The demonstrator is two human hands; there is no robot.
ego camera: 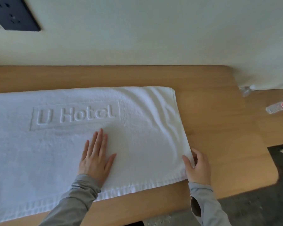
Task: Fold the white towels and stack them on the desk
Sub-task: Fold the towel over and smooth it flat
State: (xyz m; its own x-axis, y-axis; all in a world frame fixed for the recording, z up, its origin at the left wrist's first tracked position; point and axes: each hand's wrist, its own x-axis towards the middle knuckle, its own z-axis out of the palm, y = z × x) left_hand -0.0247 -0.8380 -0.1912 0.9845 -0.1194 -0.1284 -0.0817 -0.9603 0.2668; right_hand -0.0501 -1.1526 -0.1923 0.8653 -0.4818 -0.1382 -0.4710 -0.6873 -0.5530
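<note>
One white towel is seen, laid out lengthwise on the wooden tabletop, with its left part cut off by the picture's edge and its near hem close to the tabletop's front edge. An embossed "U Hotel" mark faces up. At the far right corner two layers appear to be stacked, so one lengthwise fold is judged to have been made already, though this cannot be told for certain. Soft creases are left in the right part of the cloth.

The left hand is laid flat on the towel, fingers straight and together, thumb spread; nothing is grasped by it and the cloth is only pressed down. The right hand is set at the towel's right edge, near the front corner, and that edge is pinched between thumb and curled fingers. Grey sleeves are worn on both arms.

The task is judged to be at an early stage. The towel is at most half folded: the crosswise folds are not yet made, and the pinched edge seems ready to be carried over towards the left. No finished stack is seen on the tabletop, and no other towel is shown, so how many remain cannot be told.

At the right border a clear bottle stands well apart from the towel, and a dark socket panel is fixed to the wall at upper left
</note>
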